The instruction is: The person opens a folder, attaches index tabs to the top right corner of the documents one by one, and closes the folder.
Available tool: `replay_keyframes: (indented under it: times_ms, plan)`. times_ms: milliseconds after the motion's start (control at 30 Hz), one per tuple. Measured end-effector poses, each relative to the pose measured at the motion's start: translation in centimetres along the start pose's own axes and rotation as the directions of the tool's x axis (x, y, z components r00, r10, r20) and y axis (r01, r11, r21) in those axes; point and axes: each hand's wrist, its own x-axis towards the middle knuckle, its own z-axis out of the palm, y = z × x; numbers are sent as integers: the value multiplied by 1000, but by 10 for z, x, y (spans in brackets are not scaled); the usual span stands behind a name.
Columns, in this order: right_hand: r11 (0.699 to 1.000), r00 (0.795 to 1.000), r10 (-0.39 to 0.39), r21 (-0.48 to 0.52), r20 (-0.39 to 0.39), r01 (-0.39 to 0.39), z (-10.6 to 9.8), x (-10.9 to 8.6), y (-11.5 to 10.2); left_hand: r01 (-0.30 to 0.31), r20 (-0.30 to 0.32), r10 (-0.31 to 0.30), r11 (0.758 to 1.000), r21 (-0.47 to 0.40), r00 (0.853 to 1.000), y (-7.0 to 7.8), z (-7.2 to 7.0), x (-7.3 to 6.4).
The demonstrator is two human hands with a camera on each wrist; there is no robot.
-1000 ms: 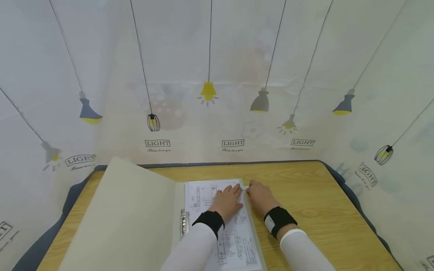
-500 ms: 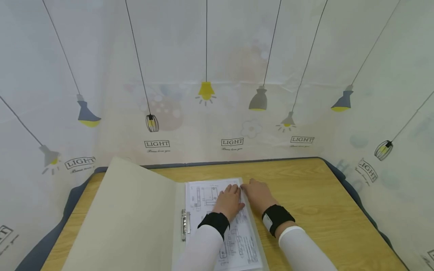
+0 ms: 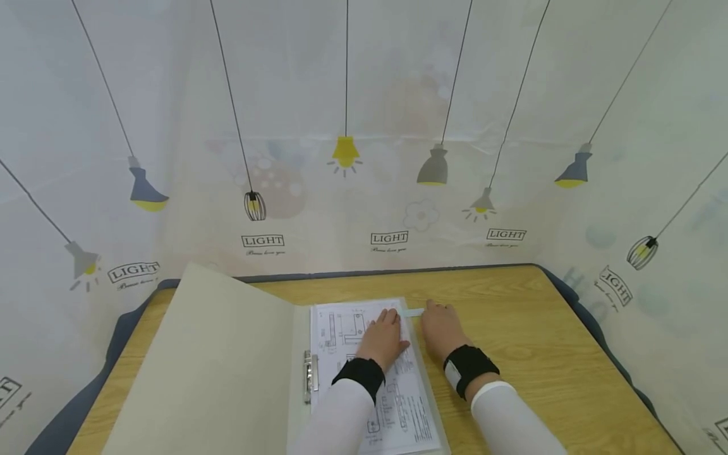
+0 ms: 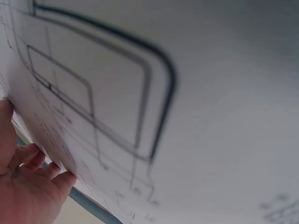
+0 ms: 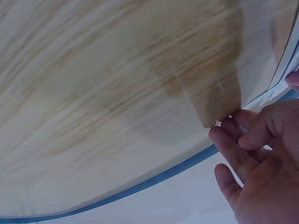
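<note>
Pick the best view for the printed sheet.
Head view: it shows most of the printed sheet, though the left hand and white sleeve cover part. Left wrist shows only a close, partly blurred patch of its lines; right wrist shows no printing I can make out.

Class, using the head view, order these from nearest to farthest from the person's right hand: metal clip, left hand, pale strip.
1. Pale strip: at the right hand, on its left side.
2. Left hand: farther left, resting on the sheet.
3. Metal clip: farthest left, by the sheet's left edge.
</note>
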Motion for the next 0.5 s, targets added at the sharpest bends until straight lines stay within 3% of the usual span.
replay_keyframes:
  times_ms: [267,500]
  plan:
    - [1000,1000,-9,15,1,9,0,-1,3,49,-42,-47,998,47,998,2,0,-4]
    - [1000,999,-7,25,41,6,-7,-3,5,80,-8,-80,996,34,997,-6,-11,-11]
